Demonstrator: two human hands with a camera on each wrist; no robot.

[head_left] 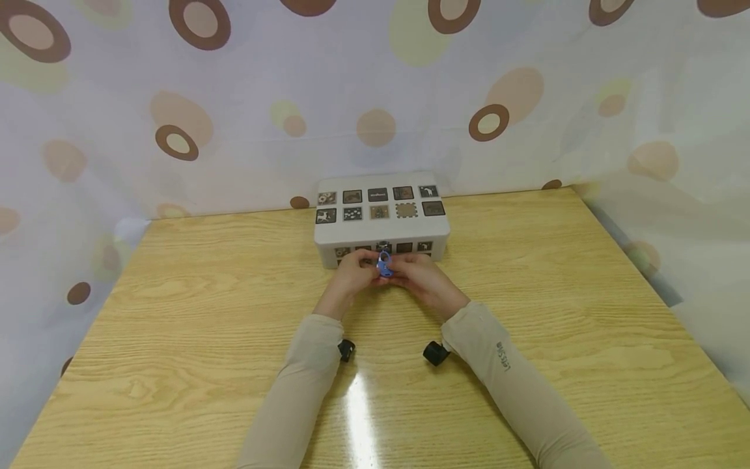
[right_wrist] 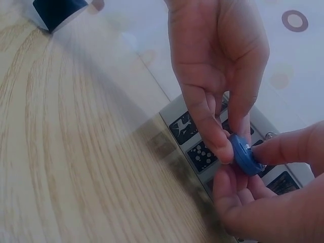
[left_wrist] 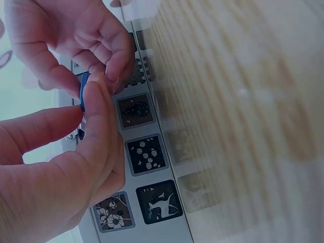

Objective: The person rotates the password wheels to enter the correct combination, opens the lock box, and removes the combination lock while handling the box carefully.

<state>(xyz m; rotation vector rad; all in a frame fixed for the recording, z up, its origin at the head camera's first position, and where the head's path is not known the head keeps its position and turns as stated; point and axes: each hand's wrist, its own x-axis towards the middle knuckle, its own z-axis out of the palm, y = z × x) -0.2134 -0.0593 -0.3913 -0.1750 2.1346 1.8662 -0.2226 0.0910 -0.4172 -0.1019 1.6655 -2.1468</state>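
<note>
In the head view, a small blue rounded piece point(head_left: 385, 268) with a ring-like opening is between both hands, just in front of a white box point(head_left: 381, 229). My left hand point(head_left: 353, 272) pinches it from the left, while my right hand point(head_left: 426, 280) pinches its right side. Seen from the right wrist, the blue piece point(right_wrist: 246, 156) looks thick and disc-like, with the right thumb against its face. The left wrist view shows only its thin edge, as fingers cover most of it. A metal latch point(head_left: 383, 245) shows on the box front, right behind the piece.
Square dark and tan pictures cover the box lid and front. It stands at the back of a wood-grain table point(head_left: 205, 326), near a hanging cloth point(head_left: 328, 85) with brown and tan circles. Black wrist devices point(head_left: 435, 353) sit under both sleeves.
</note>
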